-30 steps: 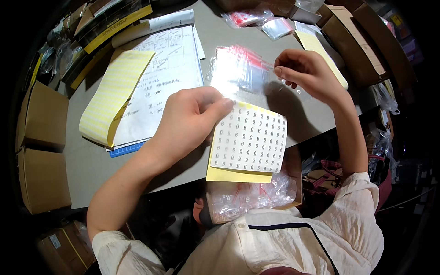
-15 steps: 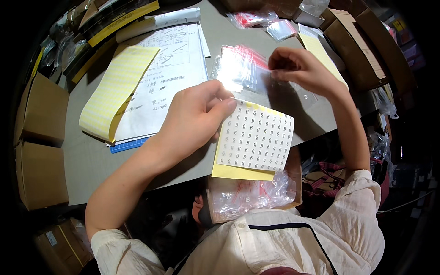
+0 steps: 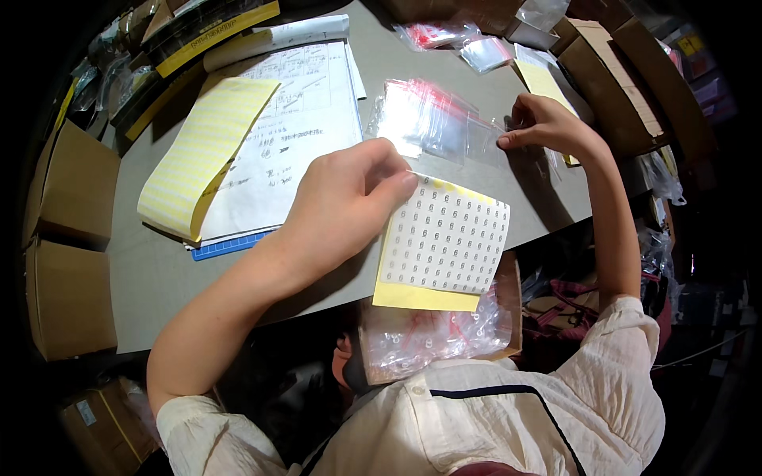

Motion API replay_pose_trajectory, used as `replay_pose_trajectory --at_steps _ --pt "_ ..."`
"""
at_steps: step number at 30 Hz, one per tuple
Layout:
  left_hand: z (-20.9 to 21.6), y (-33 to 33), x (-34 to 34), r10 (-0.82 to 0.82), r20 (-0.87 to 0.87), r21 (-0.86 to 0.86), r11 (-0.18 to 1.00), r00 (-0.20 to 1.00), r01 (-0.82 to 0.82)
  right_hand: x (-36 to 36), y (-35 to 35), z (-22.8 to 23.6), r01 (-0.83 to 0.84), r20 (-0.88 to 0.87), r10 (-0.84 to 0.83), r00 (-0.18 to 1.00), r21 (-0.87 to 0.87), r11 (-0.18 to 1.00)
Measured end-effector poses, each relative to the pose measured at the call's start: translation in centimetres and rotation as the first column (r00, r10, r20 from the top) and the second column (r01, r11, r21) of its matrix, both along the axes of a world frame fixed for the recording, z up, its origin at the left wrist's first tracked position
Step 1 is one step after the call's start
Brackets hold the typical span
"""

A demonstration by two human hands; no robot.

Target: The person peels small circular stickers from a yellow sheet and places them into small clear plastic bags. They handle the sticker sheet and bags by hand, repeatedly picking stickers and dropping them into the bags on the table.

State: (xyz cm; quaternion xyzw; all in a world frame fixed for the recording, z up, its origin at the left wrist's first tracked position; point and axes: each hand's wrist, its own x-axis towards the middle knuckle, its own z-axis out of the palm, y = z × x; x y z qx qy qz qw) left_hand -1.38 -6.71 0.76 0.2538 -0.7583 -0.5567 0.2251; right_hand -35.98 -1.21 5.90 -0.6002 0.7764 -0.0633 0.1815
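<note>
My left hand [image 3: 341, 198] pinches the upper left corner of a sticker sheet [image 3: 456, 238], white with rows of printed labels and a yellow backing that shows along its lower edge. The sheet hangs over the table's front edge. Beyond it lies a fanned stack of clear zip bags [image 3: 421, 119] with red seal strips. At the right end of that stack, my right hand [image 3: 552, 127] has thumb and forefinger closed on the edge of a clear zip bag [image 3: 484, 141], which partly overlaps the others. The other fingers are curled in.
Below the table edge, a cardboard box [image 3: 432, 349] holds several filled clear bags. Handwritten papers [image 3: 317, 103] and a curled yellow label sheet [image 3: 210, 151] lie at left, over a blue board [image 3: 230, 247]. More bags [image 3: 486, 54] lie at the back. Cartons [image 3: 75, 301] flank the table.
My right hand has moved right, away from the stack, and a clear bag now stretches from the stack to its fingertips. The sticker sheet and left hand have shifted slightly right.
</note>
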Motion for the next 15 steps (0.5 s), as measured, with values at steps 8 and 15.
replay_pose_trajectory --at_steps 8,15 --pt "0.6 0.8 0.3 0.08 -0.003 -0.178 0.981 0.997 -0.079 11.0 4.0 0.2 -0.317 0.353 0.471 0.808 -0.413 0.854" --pt "0.2 0.7 0.4 -0.035 -0.024 -0.067 0.997 0.999 0.033 13.6 3.9 0.6 -0.441 0.131 0.57 0.812 -0.503 0.744"
